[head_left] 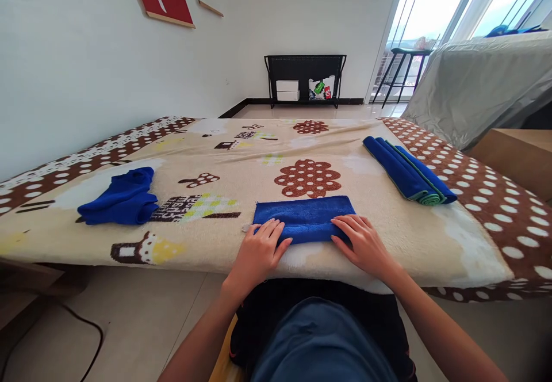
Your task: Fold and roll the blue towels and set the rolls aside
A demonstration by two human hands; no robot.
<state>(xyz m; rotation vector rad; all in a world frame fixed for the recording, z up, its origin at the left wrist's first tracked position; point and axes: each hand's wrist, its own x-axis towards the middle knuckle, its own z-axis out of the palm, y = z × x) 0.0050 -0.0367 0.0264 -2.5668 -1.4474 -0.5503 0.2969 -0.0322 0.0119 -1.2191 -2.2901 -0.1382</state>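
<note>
A blue towel (307, 209) lies in front of me, its near edge folded or rolled into a thick band. My left hand (261, 247) is closed over the left end of that band, fingers on top and thumb along the near side. At the right end, my right hand (361, 243) grips the band in the same way. A small pale tag (245, 228) sticks out by my left fingers. To the far right lie rolled blue towels (405, 172) with green edging. A crumpled blue cloth (121, 197) rests on the left.
Everything blue lies on a cream patterned blanket (241, 166) with a brown polka-dot border. A cardboard box (517, 155) and a covered bulky object (478, 83) stand on the right. Beyond is a black rack (305, 68) by the wall. A cable (97, 330) lies on the floor at left.
</note>
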